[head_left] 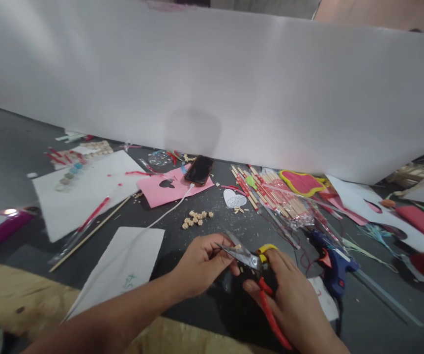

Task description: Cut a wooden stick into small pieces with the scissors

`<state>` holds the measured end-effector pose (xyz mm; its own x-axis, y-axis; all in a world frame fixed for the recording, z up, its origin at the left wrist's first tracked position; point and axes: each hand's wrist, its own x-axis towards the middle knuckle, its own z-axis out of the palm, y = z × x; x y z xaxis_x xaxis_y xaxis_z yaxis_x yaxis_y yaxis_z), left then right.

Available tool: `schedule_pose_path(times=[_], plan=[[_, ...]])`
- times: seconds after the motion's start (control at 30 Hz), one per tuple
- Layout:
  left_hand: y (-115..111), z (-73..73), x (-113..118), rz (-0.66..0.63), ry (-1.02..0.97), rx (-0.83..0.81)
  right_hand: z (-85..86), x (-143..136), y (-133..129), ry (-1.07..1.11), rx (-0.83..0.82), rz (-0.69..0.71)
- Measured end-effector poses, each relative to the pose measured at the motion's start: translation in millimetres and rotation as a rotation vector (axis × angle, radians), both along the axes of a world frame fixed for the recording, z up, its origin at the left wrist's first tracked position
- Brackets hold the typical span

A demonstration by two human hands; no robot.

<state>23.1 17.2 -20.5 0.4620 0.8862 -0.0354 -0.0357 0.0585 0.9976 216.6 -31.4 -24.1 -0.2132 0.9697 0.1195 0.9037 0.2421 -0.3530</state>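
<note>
A: Quick check, what's your right hand (293,300) doing?

B: It's wrapped round the red handles of the snips (250,260), fingers curled over them, yellow loop up by the knuckles. Blades look parted, pointing left toward your other hand, prob so the cut lands right at the fingertips.

A: And the left hand (200,263)?

B: Fingers pressed together in a pinch at the blade tips. Looks like you're pinching a tiny piece there, but it's too small to say what. Both hands hover low over the dark table (20,162), near your edge, approx centre of view.

A: What's around you?

B: Small heap of pale wood bits (197,219) just beyond your left hand, w/ crumbs scattered near it. Bundle of thin sticks (270,194) in clear wrap further right, within reach. Blue glue gun (331,263) lies just right of your right hand, apart from it.

A: Anything else?

B: Phone (199,170) sits on pink paper (167,189), white cable running off it toward you. 2 white sheets to the left, 1 w/ a long stick (90,241) beside it. Big white board (212,83) stands across the back, blocking the far side.
</note>
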Motion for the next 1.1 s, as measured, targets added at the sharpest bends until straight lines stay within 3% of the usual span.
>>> schedule_pose_path(times=[0.3,0.8,1.1], plan=[[-2.1,-1.1,-0.8,0.004,-0.023,0.035,3.4,-4.3,-2.2,0.196,-0.141,0.094],[-2.1,1.7,0.3,0.007,0.059,0.064,1.8,-4.2,-1.4,0.019,-0.088,0.063],[-2.7,1.6,-0.6,0.008,0.064,0.083,-2.0,-6.0,-1.7,0.043,-0.124,0.011]])
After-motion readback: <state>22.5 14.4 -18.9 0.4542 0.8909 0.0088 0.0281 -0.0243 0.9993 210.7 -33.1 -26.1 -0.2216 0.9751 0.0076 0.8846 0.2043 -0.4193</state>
